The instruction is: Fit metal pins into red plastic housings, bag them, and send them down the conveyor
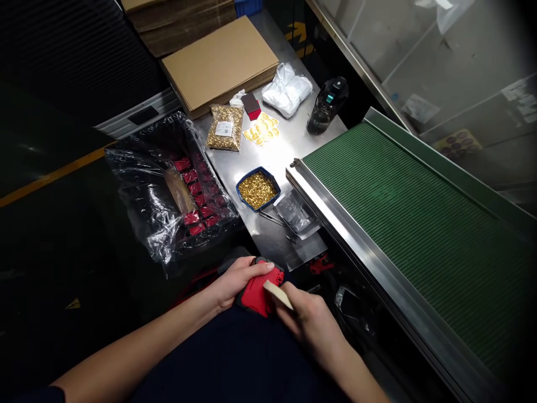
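Observation:
My left hand (235,280) is closed round a red and black plastic part (260,291), held low in front of my lap. My right hand (310,324) grips a thin pale stick (277,294) whose flat end rests against the part's red face. A blue tray of small brass pieces (257,190) sits on the metal table (277,154) just beyond my hands. Tweezers (274,218) and a small clear bag (295,212) lie beside the tray.
A plastic-lined box of red parts (197,196) stands to the left. A bag of brass pieces (225,127), yellow stickers (262,130), a white bag (287,92), a dark bottle (326,105) and cardboard sheets (220,61) lie farther back. A green conveyor belt (415,224) runs along the right.

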Demonstrator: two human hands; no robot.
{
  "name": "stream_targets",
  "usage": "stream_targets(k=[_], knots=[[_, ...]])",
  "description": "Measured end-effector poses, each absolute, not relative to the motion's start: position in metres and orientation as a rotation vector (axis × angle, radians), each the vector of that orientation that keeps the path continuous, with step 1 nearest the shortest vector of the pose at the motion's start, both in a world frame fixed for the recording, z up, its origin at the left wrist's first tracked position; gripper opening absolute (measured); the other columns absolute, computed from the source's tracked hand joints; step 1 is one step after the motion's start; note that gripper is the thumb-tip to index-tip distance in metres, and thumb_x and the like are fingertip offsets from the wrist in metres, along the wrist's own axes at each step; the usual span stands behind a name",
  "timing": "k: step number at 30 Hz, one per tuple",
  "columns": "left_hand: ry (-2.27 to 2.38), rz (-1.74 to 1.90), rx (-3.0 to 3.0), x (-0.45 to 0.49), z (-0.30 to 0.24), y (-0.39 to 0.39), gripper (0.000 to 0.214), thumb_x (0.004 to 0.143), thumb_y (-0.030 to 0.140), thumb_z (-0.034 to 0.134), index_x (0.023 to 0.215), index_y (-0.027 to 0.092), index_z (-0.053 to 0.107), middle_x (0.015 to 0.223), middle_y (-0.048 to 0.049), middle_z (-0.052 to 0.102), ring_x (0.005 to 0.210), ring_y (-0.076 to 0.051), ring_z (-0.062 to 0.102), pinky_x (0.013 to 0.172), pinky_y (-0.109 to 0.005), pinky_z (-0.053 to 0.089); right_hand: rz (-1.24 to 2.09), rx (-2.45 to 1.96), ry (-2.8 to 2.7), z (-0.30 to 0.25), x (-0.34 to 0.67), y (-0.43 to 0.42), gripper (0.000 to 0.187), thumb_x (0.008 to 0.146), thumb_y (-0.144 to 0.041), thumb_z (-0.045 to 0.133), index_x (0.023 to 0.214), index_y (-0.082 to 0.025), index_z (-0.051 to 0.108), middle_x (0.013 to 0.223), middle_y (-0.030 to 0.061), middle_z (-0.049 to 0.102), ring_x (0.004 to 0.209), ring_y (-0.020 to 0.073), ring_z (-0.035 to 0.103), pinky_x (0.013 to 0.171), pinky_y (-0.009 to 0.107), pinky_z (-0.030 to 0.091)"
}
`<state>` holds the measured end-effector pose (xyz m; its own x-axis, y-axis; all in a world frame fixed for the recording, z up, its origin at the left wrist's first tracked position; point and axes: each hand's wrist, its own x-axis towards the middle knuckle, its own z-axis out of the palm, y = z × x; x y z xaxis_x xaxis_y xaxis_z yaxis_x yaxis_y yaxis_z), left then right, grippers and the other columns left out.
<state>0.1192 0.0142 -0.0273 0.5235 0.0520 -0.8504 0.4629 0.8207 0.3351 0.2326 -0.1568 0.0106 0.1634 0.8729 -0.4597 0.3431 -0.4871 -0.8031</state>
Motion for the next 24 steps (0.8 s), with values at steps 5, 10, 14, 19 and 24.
stream_targets(k=[5, 10, 14, 19, 24], knots=[[0.995, -0.264, 0.604, 0.1205, -0.0259, 0.0146, 0.033, 0.074, 0.04, 0.084, 0.075, 0.014, 0.065, 0.07, -0.0023, 0.069, 0.059, -0.012, 0.06, 0.057, -0.023, 0.044, 1.317, -1.869, -1.182, 0.0109, 0.2321, -0.1563, 0.013, 0.098, -0.024, 0.049, 0.087, -0.025, 0.043, 0.075, -0.0036, 0.054, 0.059, 0.0115, 0.048, 0.057, 0.022, 0.036], [0.986, -0.277, 0.603, 0.1218, -0.026, 0.0121, 0.033, 0.075, 0.041, 0.083, 0.075, 0.015, 0.065, 0.069, -0.0015, 0.068, 0.058, -0.011, 0.059, 0.056, -0.022, 0.043, 1.29, -1.914, -1.153, 0.0126, 0.2348, -0.1569, 0.014, 0.098, -0.024, 0.05, 0.086, -0.024, 0.045, 0.074, -0.0032, 0.056, 0.058, 0.0112, 0.05, 0.057, 0.022, 0.036], [0.98, -0.279, 0.607, 0.1233, -0.0261, 0.0112, 0.031, 0.077, 0.04, 0.082, 0.077, 0.015, 0.064, 0.07, -0.0014, 0.067, 0.06, -0.011, 0.059, 0.057, -0.021, 0.044, 1.288, -1.898, -1.175, 0.0111, 0.236, -0.1582, 0.011, 0.098, -0.026, 0.051, 0.088, -0.025, 0.046, 0.076, -0.0025, 0.059, 0.06, 0.0117, 0.052, 0.057, 0.021, 0.037], [0.981, -0.274, 0.615, 0.1238, -0.0252, 0.0116, 0.031, 0.077, 0.038, 0.083, 0.076, 0.014, 0.063, 0.071, -0.0021, 0.068, 0.06, -0.01, 0.059, 0.056, -0.021, 0.044, 1.26, -1.908, -1.204, 0.0111, 0.2328, -0.1558, 0.012, 0.099, -0.026, 0.048, 0.088, -0.025, 0.046, 0.075, -0.0026, 0.059, 0.058, 0.0118, 0.052, 0.056, 0.021, 0.036], [0.979, -0.276, 0.601, 0.1231, -0.025, 0.0125, 0.029, 0.08, 0.039, 0.079, 0.079, 0.014, 0.064, 0.071, -0.0025, 0.068, 0.06, -0.011, 0.06, 0.057, -0.022, 0.047, 1.222, -1.995, -1.183, 0.0132, 0.2311, -0.1548, 0.014, 0.1, -0.028, 0.047, 0.086, -0.024, 0.045, 0.072, -0.0026, 0.057, 0.055, 0.0122, 0.05, 0.054, 0.022, 0.034]])
